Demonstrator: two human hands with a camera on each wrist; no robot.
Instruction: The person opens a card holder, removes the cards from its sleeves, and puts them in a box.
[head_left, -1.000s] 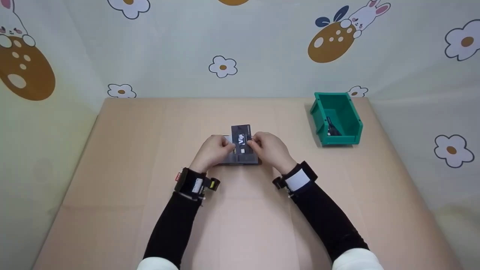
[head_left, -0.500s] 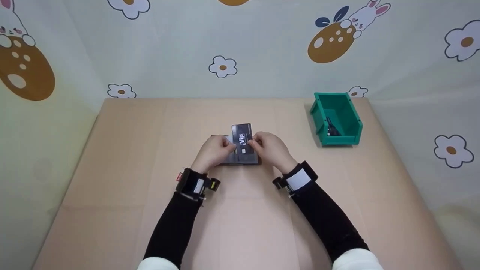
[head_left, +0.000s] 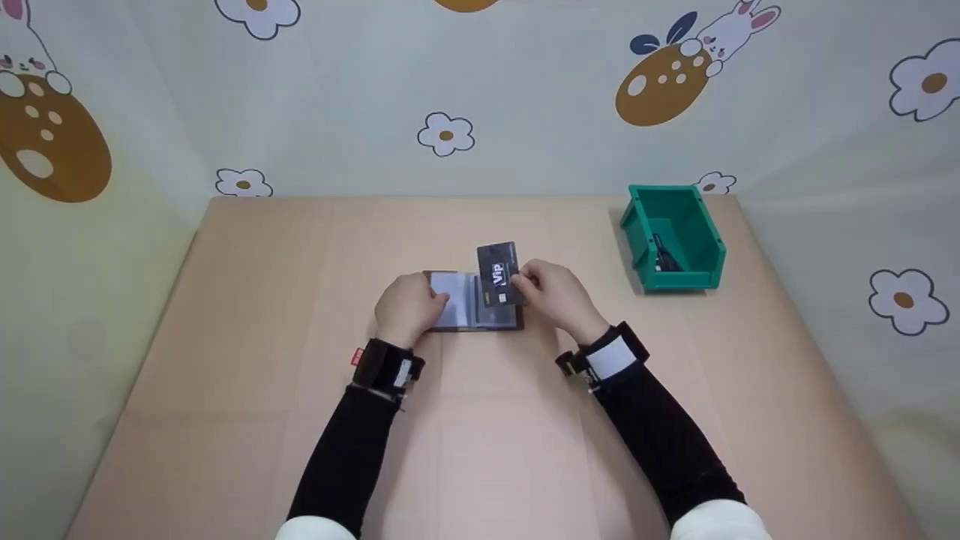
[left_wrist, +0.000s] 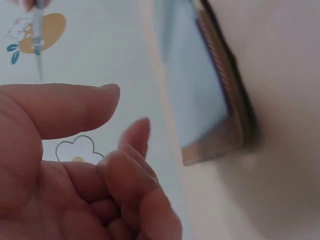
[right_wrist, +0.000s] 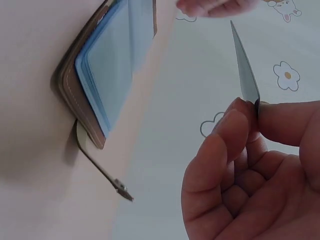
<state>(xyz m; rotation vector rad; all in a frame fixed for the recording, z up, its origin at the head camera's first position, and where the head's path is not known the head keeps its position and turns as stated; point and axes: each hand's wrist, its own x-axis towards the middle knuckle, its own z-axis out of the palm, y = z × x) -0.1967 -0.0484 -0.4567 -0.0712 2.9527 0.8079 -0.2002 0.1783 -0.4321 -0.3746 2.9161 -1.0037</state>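
A brown card holder [head_left: 454, 301] with clear plastic sleeves lies spread open on the table. Above its right half, a dark card printed "Vip" [head_left: 497, 271] is pinched between the thumb and fingers of my right hand [head_left: 561, 298]. From the right wrist, the card [right_wrist: 245, 72] appears nearly edge-on, apart from the holder's sleeves [right_wrist: 107, 65]. My left hand [head_left: 409, 309] is at the holder's left edge. In the left wrist view, its thumb and loosely curled fingers stand apart, holding nothing, beside the holder [left_wrist: 200, 100].
A green bin [head_left: 679, 282] stands at the back right of the table, with a small dark object [head_left: 663, 256] inside. A strap with a metal snap [right_wrist: 102, 167] sticks out from under the holder. A patterned cloth [head_left: 337, 97] hangs behind the table.
My left hand has let go of the card and moved left, uncovering the holder's sleeves. My right hand has carried the card slightly up and to the right.
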